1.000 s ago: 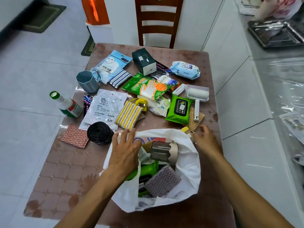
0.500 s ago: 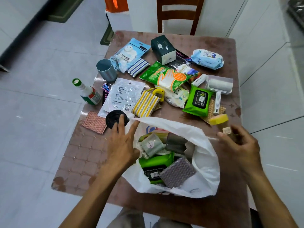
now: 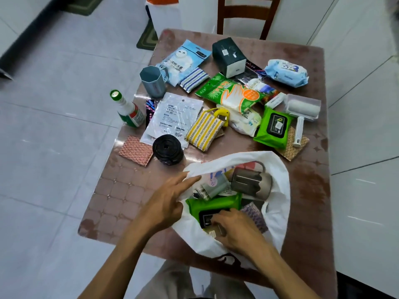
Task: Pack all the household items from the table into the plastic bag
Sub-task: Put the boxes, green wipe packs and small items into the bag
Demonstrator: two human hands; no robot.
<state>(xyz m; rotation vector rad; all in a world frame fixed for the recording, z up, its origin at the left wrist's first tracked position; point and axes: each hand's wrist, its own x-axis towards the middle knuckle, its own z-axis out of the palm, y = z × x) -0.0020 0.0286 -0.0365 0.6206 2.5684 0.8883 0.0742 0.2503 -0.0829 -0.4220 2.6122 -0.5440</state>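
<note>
Plastic bag (image 3: 278,190), white and gaping, lies on the near part of the brown table (image 3: 121,203) as you load it. Your right hand (image 3: 235,231) reaches inside, fingers curled around a small labelled item pressed low against the bag's near wall; what it is cannot be told. Just beyond that grip sit a green wipes pack (image 3: 213,206) and a grey cup (image 3: 250,182), already bagged. Your left hand (image 3: 166,203), fingers extended, holds back the bag's left rim. Farther from both hands, a black roll (image 3: 167,148), a yellow striped sponge (image 3: 204,131) and a lint roller (image 3: 302,113) lie unpacked.
</note>
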